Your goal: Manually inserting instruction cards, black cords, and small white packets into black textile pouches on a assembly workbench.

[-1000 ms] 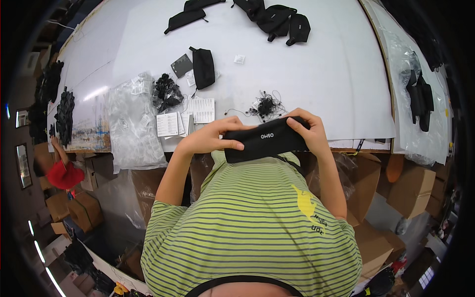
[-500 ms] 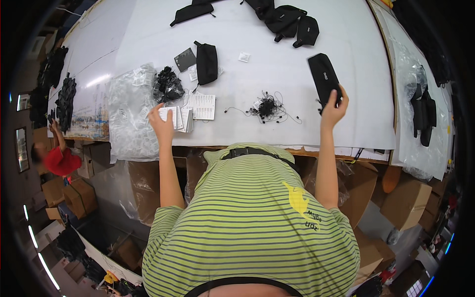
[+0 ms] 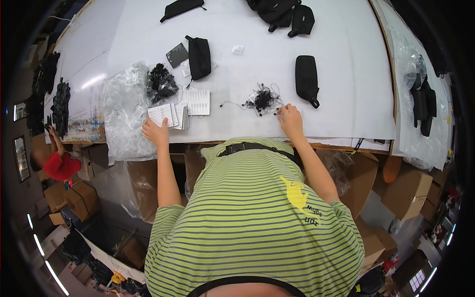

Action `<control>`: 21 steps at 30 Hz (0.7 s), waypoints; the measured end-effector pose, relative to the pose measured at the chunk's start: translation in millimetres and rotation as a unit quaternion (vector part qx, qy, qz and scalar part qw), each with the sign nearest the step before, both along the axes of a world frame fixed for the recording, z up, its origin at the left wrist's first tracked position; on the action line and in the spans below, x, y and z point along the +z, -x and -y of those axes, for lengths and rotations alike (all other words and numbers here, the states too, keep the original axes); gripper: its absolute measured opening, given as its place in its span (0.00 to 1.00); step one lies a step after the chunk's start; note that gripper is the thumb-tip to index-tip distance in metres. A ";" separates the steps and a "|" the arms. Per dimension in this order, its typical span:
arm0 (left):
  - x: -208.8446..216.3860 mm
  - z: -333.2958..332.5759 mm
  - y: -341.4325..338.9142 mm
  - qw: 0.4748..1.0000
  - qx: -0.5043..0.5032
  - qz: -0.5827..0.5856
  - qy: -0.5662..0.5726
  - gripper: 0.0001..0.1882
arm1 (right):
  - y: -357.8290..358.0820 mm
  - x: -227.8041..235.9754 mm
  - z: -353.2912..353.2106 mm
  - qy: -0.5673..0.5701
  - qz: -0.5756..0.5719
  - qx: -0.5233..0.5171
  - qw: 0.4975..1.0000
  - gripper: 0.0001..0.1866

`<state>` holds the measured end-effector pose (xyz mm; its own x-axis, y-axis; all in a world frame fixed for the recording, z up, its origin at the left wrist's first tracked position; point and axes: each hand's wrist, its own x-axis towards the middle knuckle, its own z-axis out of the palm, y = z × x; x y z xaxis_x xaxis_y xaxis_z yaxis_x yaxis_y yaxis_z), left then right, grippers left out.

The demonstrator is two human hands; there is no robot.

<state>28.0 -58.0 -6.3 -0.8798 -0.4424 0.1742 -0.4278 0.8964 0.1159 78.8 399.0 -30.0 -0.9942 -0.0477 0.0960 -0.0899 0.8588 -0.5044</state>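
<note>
My left hand (image 3: 157,132) grips the near edge of a white printed card (image 3: 159,114), thumb on one side and fingers on the other. Just right of it is a stack of white cards (image 3: 182,118), with more cards (image 3: 199,102) lying flat behind. At the tangled pile of thin black cords (image 3: 263,100), my right hand (image 3: 291,120) has its fingertips pinched on a cord end at the pile's right edge. A black zippered pouch (image 3: 306,76) lies on the table beyond that hand, its loop end toward me.
Clear plastic bags (image 3: 126,109) and a bagged black bundle (image 3: 161,83) lie left. Another black pouch (image 3: 199,58), a dark card (image 3: 176,55) and a small white packet (image 3: 237,49) sit farther back. More pouches (image 3: 302,21) lie far off. A person in red (image 3: 62,166) is at left.
My right hand has let go of the black pouch, now lying on the table, and moved left to the cords. My left hand has closed on a card, which has shifted slightly left.
</note>
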 end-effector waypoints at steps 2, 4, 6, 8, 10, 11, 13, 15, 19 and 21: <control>4.5 -1.4 3.6 1.000 -0.007 -0.003 0.014 0.39 | -1.6 -4.1 -2.6 -0.022 0.018 0.017 0.999 0.08; 3.5 2.4 4.8 1.000 -0.008 -0.007 0.028 0.39 | -5.9 -8.2 -10.9 -0.044 0.035 0.039 0.998 0.07; 1.4 7.7 7.0 1.000 -0.011 -0.006 0.028 0.38 | -15.2 -9.6 -27.6 -0.033 0.037 0.033 0.998 0.06; -6.8 14.8 7.6 0.999 -0.019 -0.006 0.039 0.36 | -25.9 -3.3 -46.9 -0.058 0.071 -0.012 0.996 0.06; -10.9 13.2 4.6 0.998 -0.031 -0.001 0.049 0.35 | -37.0 4.5 -60.5 -0.084 0.110 -0.060 0.989 0.05; -12.9 12.1 2.0 0.998 -0.029 -0.021 0.061 0.33 | -40.3 7.2 -65.3 -0.106 0.105 -0.085 0.985 0.05; -10.5 3.5 4.0 0.996 -0.031 -0.040 0.070 0.31 | -38.2 15.9 -66.8 -0.131 0.101 -0.114 0.980 0.05; -3.7 -2.4 4.3 0.996 -0.020 -0.046 0.078 0.30 | -27.2 17.7 -54.6 -0.081 0.051 -0.129 0.987 0.05; 10.6 -10.3 10.4 0.994 -0.033 -0.076 0.075 0.27 | 4.0 4.2 -21.6 -0.047 0.028 -0.108 0.993 0.06; 15.9 -4.4 16.8 0.995 -0.071 -0.041 0.058 0.22 | 13.6 -5.8 -10.3 -0.042 0.052 -0.121 0.990 0.06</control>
